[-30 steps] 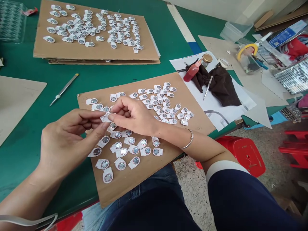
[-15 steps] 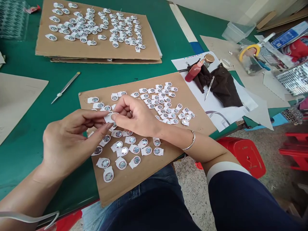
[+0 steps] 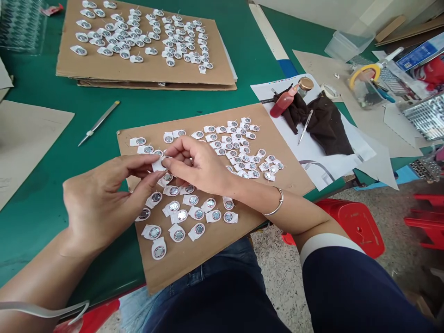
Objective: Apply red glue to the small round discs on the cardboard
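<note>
Above a cardboard sheet [image 3: 166, 274], my two hands meet at one small white tabbed piece [image 3: 158, 165]. My left hand [image 3: 100, 199] pinches its left side between thumb and fingertips. From the right, my right hand [image 3: 201, 169] closes thumb and forefinger on its other edge, and those fingers hide part of it. Around and below the hands lie many round silver discs on white tabbed backing, among them a disc piece [image 3: 158, 249] near the sheet's front. Whether the held piece carries a silver disc cannot be seen.
Farther back, a cardboard stack [image 3: 145, 71] bears more disc pieces. Tweezers [image 3: 100, 122] lie at left on the green table. At right are a red-liquid bottle [image 3: 282, 104], dark cloth [image 3: 329, 127], another pair of tweezers [image 3: 305, 127] and yellow-handled scissors [image 3: 364, 74]. A red stool [image 3: 357, 226] stands below.
The whole view has shifted slightly, with the scene sitting a little farther right. Both hands keep their pinch on the white piece, whose tilt differs slightly.
</note>
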`<state>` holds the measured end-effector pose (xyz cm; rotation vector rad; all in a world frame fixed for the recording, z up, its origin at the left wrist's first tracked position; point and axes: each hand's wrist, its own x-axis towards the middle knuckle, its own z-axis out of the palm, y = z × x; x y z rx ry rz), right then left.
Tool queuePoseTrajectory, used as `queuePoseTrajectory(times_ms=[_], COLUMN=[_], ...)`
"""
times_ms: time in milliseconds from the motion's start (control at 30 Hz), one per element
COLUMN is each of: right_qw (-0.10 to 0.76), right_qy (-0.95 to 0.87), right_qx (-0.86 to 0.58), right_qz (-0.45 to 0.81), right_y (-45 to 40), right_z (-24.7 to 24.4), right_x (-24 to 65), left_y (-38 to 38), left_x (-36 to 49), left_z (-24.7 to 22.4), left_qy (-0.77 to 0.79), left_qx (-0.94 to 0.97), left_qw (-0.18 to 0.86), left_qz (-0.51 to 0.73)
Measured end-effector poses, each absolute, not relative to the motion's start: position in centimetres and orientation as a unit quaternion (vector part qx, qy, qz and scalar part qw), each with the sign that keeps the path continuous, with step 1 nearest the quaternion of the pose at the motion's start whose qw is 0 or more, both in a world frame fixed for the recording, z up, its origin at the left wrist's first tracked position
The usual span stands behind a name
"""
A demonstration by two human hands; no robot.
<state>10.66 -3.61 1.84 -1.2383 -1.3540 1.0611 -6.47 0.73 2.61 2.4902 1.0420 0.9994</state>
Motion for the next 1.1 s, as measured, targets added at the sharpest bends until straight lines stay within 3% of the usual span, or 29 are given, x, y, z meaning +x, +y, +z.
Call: queuePoseTrajectory(times_ms=[833,1100], right_qw=[0.501,0.488], right_qy=[-0.491,-0.518], right_qx=[-0.453,-0.465], right_qz=[0.55,0.527], right_y=[-3.62,-3.65], right_z=[1.89,2.06], right_x=[10.53,10.56], left_y=[0.43,0.37], left_x=[-6.61,-6.53], left_z=[2.53,2.48], left_qy=[0.351,0.337], left_qx=[0.855,0.859], left_qw=[0.127,0.117], left_qz=[0.361,0.367])
